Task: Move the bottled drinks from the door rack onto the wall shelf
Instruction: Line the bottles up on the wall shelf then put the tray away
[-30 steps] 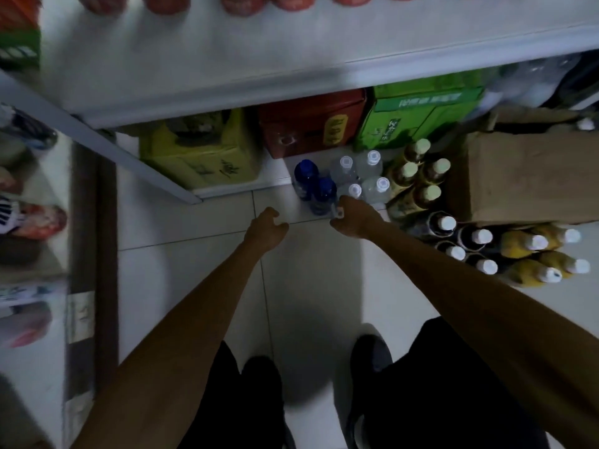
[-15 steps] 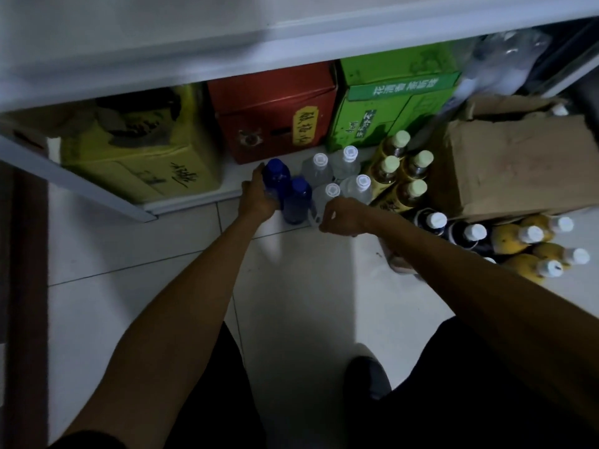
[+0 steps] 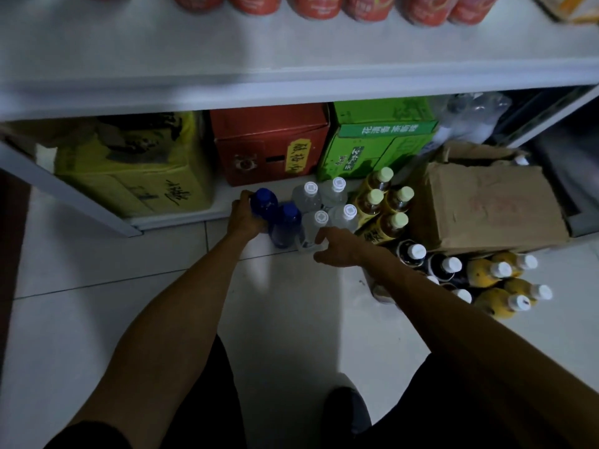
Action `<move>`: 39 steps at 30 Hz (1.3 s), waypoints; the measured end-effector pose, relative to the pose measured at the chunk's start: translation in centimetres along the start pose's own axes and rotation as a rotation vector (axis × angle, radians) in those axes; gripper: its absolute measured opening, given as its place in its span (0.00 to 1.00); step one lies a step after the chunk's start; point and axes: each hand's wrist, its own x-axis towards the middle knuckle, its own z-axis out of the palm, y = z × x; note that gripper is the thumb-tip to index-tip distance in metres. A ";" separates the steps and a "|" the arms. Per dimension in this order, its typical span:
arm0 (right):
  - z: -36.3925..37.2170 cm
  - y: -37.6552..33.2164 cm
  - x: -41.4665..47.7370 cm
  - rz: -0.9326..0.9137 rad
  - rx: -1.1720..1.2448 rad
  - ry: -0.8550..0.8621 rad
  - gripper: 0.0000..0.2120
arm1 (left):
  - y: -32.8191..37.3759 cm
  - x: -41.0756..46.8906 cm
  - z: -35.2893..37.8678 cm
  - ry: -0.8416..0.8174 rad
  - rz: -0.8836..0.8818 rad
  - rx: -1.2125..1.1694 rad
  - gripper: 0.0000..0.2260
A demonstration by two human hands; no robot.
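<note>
Since half a second ago, barely shifted: left hand (image 3: 243, 218) still curled around the far dark-blue plastic bottle (image 3: 265, 204), right hand (image 3: 337, 248) still at the near clear white-capped bottle (image 3: 313, 229), fingers bent beside it (grip not discernible). Second blue bottle (image 3: 286, 225) upright between the hands, touching the first. All standing on the pale tiled floor (image 3: 285, 303), just before the white shelf unit (image 3: 291, 76). Right of these, amber tea bottles with pale-green caps (image 3: 376, 202), then a brown cardboard box (image 3: 486, 205).
</note>
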 end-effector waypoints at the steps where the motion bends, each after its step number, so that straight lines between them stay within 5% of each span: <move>1: 0.2 -0.3 0.1 -0.009 0.003 0.010 0.24 | -0.1 -0.3 -0.4 0.001 0.005 0.004 0.30; 5: 0.2 -1.6 0.3 -0.006 0.218 0.028 0.25 | 0.0 -1.6 -1.8 -0.009 -0.020 -0.101 0.19; 11: -0.8 -4.1 1.3 -0.025 0.424 0.176 0.33 | 1.3 -5.0 -7.0 -0.051 0.103 -0.079 0.30; 21: -0.4 -5.7 5.1 0.091 0.375 0.120 0.30 | 4.5 -12.7 -12.6 0.202 0.287 -0.303 0.27; 31: 1.1 -6.6 5.1 0.032 0.215 0.291 0.31 | 4.0 -13.6 -13.2 0.182 0.260 -0.354 0.27; 35: -0.3 -7.1 4.2 0.060 0.619 0.366 0.30 | 4.0 -13.4 -13.2 0.078 0.318 -0.361 0.29; 37: -1.9 -7.6 2.8 -0.007 0.912 0.413 0.21 | 4.4 -13.4 -12.9 0.017 0.333 -0.364 0.27; 39: -3.6 -8.1 1.0 -0.098 1.188 0.422 0.23 | 5.2 -13.6 -12.4 -0.017 0.348 -0.371 0.23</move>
